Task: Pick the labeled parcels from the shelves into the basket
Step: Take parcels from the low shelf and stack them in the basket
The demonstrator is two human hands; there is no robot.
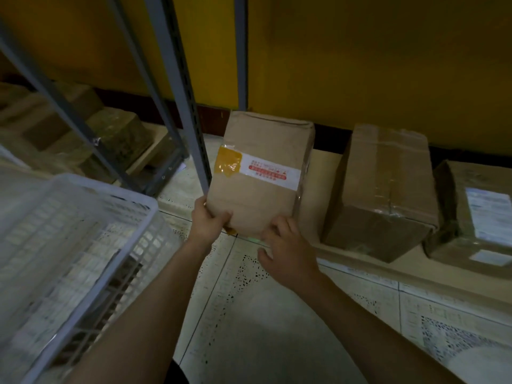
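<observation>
The left hand (209, 220) is gripping the box (260, 151) at a corner; the right hand (288, 248) is curling fingers round its bottom edge.

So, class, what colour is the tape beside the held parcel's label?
The tape is orange-yellow, clearest in the head view.

Bare floor (249, 314) lies open between basket (133, 195) and taped box (385, 184); shelf post (188, 106) stands just beside parcel (263, 139).

Parcel (260, 134) in my fingers (219, 217): matt cardboard, glossy yellow tape (228, 162), white paper label (270, 170). Left of fingers, basket (116, 189): white plastic. Right, box (385, 189): cardboard under shiny clear tape.
</observation>
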